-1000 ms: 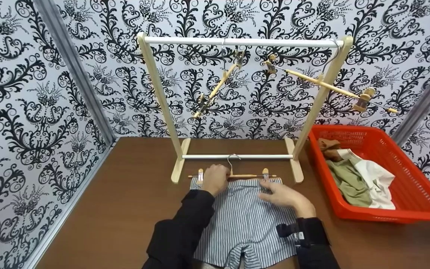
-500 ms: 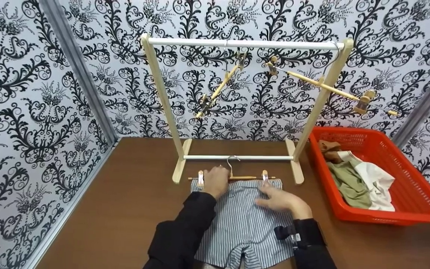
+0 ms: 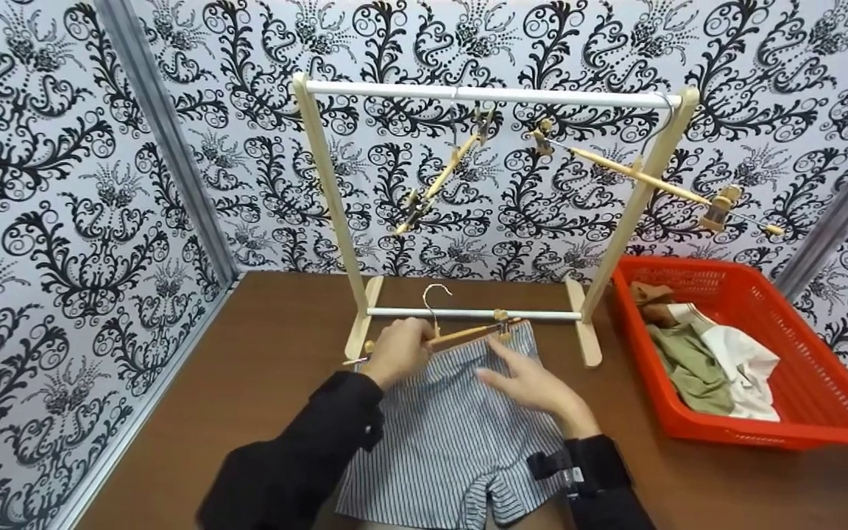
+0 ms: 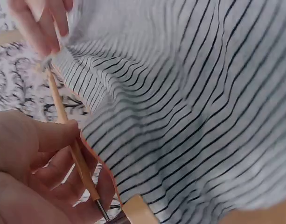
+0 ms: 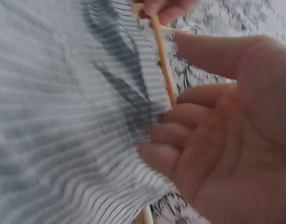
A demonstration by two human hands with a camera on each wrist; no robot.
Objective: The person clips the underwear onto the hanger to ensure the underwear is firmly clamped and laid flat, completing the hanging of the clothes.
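Blue-and-white striped shorts point(image 3: 453, 419) hang by the waistband from a wooden clip hanger point(image 3: 461, 336), which is tilted with its right end higher. My left hand point(image 3: 400, 352) grips the hanger's wooden bar left of the metal hook point(image 3: 428, 298); in the left wrist view its thumb and fingers close round the bar point(image 4: 77, 158). A wooden clip point(image 4: 139, 210) pinches the waistband beside that hand. Near the right-hand clip point(image 3: 502, 318), my right hand point(image 3: 531, 379) lies against the waistband with thumb spread and fingers loosely bent, as the right wrist view of that hand point(image 5: 226, 121) shows.
Behind the shorts stands a wooden rack with a white top rail point(image 3: 394, 90) and a lower rail point(image 3: 542, 315). Two bare clip hangers, one central point(image 3: 442, 177) and one right point(image 3: 667, 184), hang from it. A red basket point(image 3: 748, 434) with green and white clothes point(image 3: 696, 368) stands right.
The hanger and the shorts' waistband have come up off the table and tilted, left end toward the person. The left hand moved left with the bar; the right hand followed the right end.
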